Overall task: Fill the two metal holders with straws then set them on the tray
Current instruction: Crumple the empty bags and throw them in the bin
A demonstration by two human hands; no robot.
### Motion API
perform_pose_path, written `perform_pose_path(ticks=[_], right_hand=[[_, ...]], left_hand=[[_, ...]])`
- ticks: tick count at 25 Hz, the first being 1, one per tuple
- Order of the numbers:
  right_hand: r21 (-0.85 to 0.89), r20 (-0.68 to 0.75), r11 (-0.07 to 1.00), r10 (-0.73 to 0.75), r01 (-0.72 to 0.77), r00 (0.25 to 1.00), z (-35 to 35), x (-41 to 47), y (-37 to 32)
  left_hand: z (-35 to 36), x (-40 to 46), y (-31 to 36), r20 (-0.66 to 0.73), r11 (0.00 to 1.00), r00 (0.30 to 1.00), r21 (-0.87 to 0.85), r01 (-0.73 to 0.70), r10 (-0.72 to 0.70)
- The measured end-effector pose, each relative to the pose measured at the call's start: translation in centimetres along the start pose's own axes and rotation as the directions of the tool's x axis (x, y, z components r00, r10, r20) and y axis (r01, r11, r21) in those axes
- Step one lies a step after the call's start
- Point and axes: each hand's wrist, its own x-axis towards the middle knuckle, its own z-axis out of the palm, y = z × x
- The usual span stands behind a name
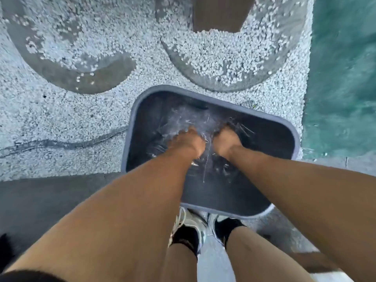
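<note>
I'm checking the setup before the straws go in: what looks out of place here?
No metal holders show. Both hands, left hand and right hand, reach into a dark bin on the gravel ground, among crinkled clear wrapping with thin slivers. Blur hides whether they grip anything.

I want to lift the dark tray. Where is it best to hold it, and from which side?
Probably by the raised rim of the tray on its two long sides, coming from above. The left hand and right hand are inside it now.
</note>
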Motion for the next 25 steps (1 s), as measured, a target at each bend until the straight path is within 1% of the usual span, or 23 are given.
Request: perform_pose_path(ticks=[1,3,5,7,8,11,13,15,16,20,22,25], right_hand=[[0.008,-0.008,1.000,-0.010,0.010,1.000,0.5,1.0,0.4],[0.020,-0.067,0.999,-0.035,0.036,0.997,1.4,2.2,0.6],[0.023,-0.146,0.998,-0.046,0.050,0.988,2.0,2.4,0.6],[0.050,-0.221,0.998,-0.037,0.050,0.975,2.1,1.6,0.5],[0.065,-0.234,0.996,-0.044,0.061,0.971,1.8,0.7,0.2],[0.089,-0.243,0.995,-0.027,0.050,0.970,0.5,-2.7,-0.7],[0.106,-0.242,0.994,-0.006,0.033,0.970,-0.8,-5.3,-1.1],[0.129,-0.202,0.991,0.006,0.021,0.979,-2.7,-8.7,-1.5],[0.107,-0.172,0.994,-0.001,0.020,0.985,-3.7,-10.8,-1.7],[-0.091,-0.014,0.990,-0.108,0.107,0.994,-7.4,-20.8,-3.2],[-0.177,0.065,0.973,-0.139,0.149,0.988,-9.1,-26.2,-3.6],[-0.252,0.150,0.944,-0.178,0.212,0.973,-11.5,-34.4,-4.3]], left_hand=[[0.3,1.6,-0.2,0.005,1.000,1.000,0.022,-0.010,0.010],[0.7,3.6,-1.0,-0.036,0.998,0.998,0.035,-0.042,0.044],[0.6,4.1,-1.9,-0.134,0.996,0.988,0.043,-0.077,0.082],[0.2,2.6,-2.3,-0.205,0.993,0.972,0.046,-0.107,0.114],[-0.1,1.5,-2.6,-0.242,0.993,0.963,0.038,-0.115,0.121],[-1.6,-2.9,-3.0,-0.357,0.990,0.930,-0.072,-0.125,0.091],[-2.6,-6.1,-3.1,-0.388,0.985,0.919,-0.122,-0.121,0.064],[-3.4,-10.2,-2.8,-0.364,0.982,0.930,-0.155,-0.111,0.048],[-3.5,-12.4,-2.6,-0.329,0.980,0.943,-0.168,-0.103,0.043],[-3.9,-21.6,-2.6,-0.169,0.990,0.985,-0.129,-0.056,0.034],[-4.1,-27.1,-3.1,-0.105,0.986,0.994,-0.164,-0.033,0.016],[-4.4,-36.3,-3.9,-0.076,0.970,0.997,-0.242,0.001,-0.020]])
